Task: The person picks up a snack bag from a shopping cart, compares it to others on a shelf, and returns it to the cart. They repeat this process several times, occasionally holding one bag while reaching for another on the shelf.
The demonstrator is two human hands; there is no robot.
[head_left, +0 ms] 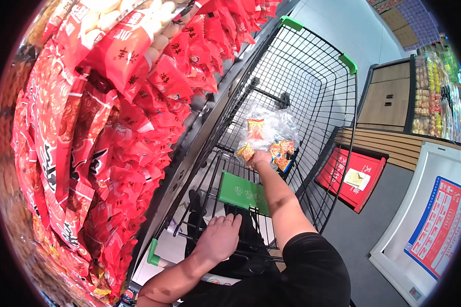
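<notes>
My right hand (262,157) reaches down into the shopping cart (338,123), its fingers closed at the near edge of a clear plastic bag (276,123). Small orange-and-yellow snack packets lie in and around that bag: one packet (255,129) above the hand, another packet (246,152) to its left, and a cluster of packets (282,153) to its right. Nearer to me, my left hand (221,238) hovers or rests by the cart's folding seat, its fingers extended close together and holding nothing visible. A green seat panel (243,190) lies between both hands.
Red snack bags (118,153) fill the display on the left, close against the cart. On the right stand a red box (353,176), a white-framed unit with a poster (440,225), and a wooden cabinet (386,97). Packaged goods (430,92) line a shelf behind.
</notes>
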